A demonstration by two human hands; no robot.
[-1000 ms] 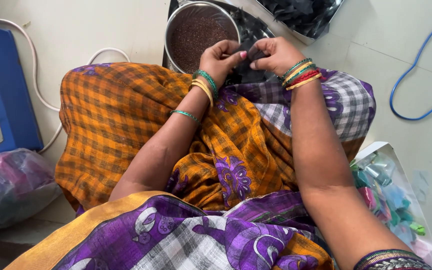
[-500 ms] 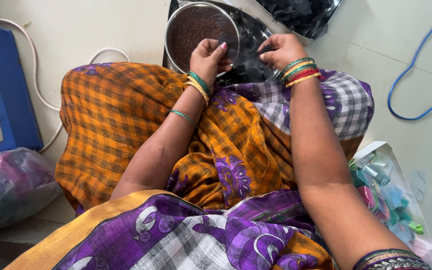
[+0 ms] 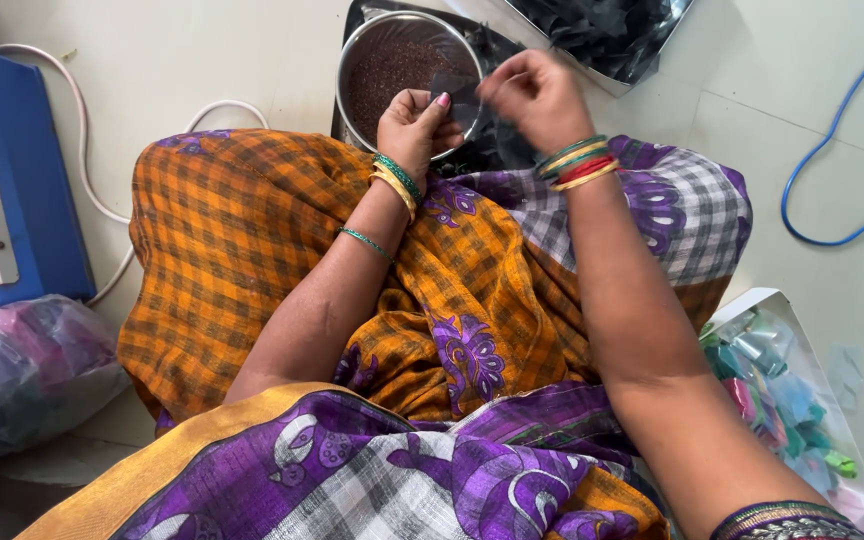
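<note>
Hands above lap: left hand [image 3: 414,125] and right hand [image 3: 534,97], fingers of both pinched on small dark pouch [image 3: 460,97], held over steel bowl [image 3: 372,45] of brown seeds [image 3: 392,70] on floor [image 3: 202,50].

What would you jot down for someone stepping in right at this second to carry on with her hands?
Left hand: fingers pinching one edge of a small dark see-through pouch.
Right hand: pinching the pouch's other edge, above the pan.
Things: round steel pan of small dark-brown seeds on the floor just past the knees; a tray of dark pouches behind it; a bag of coloured packets at her right; blue sealing machine at her left.
Done: one pouch picked up and held between both hands.
Left: the pouch looks empty and unsealed; seeds remain in the pan.
</note>
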